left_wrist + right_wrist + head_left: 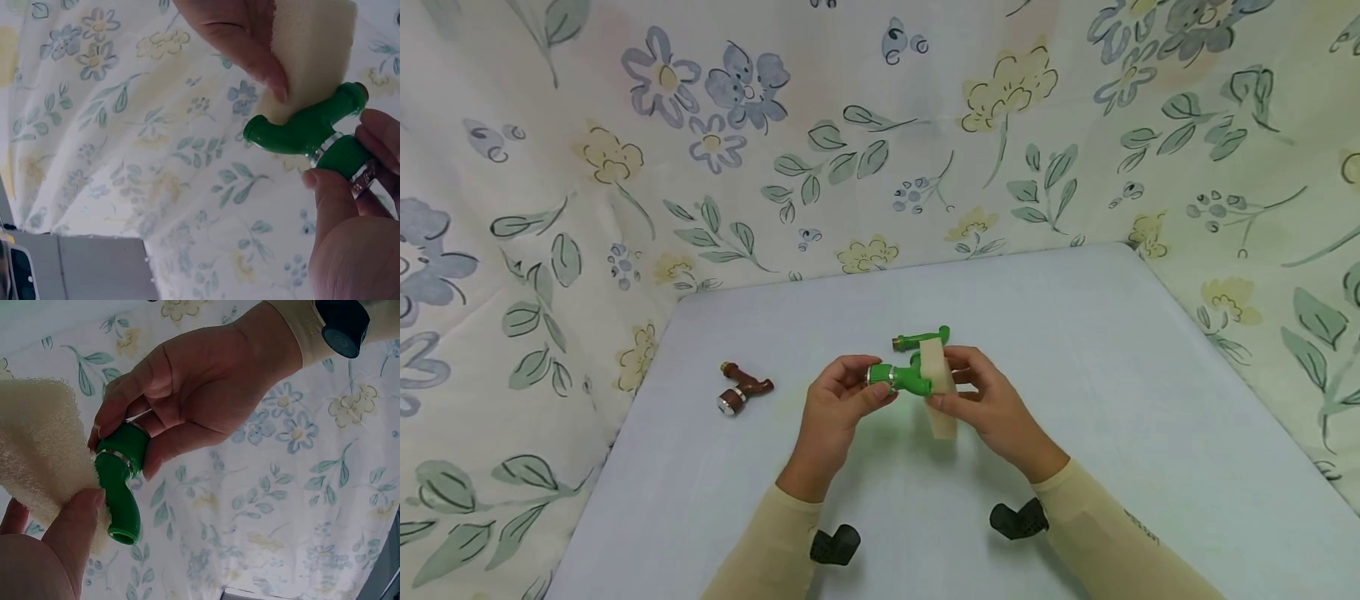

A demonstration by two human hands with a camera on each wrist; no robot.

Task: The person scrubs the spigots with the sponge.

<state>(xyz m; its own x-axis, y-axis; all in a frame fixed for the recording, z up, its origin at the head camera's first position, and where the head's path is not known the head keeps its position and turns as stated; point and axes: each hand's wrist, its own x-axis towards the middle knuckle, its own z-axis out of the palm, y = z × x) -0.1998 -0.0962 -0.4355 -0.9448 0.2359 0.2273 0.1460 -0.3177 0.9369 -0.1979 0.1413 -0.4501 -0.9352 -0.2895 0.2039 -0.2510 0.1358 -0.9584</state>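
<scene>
My left hand [837, 400] pinches the knob end of a green tap [912, 381] between thumb and fingers, above the table. A cream-coloured sponge [943, 423] is held in my right hand [1000, 408], thumb on one side and fingers on the other. The sponge touches the tap body, lying behind its curved spout and threaded inlet in the left wrist view. That view also shows a silver ring round the tap's neck and a metallic cap on the knob [345, 156]. In the right wrist view, the sponge [44, 437] hides part of the tap.
A second green tap [919, 340] lies on the table just beyond my hands. To the left lies a brown tap [747, 385] with a silver-capped knob. The pale table [1150, 400] meets a floral cloth [850, 192] at its back and sides. Black cameras [835, 546] sit on both wrists.
</scene>
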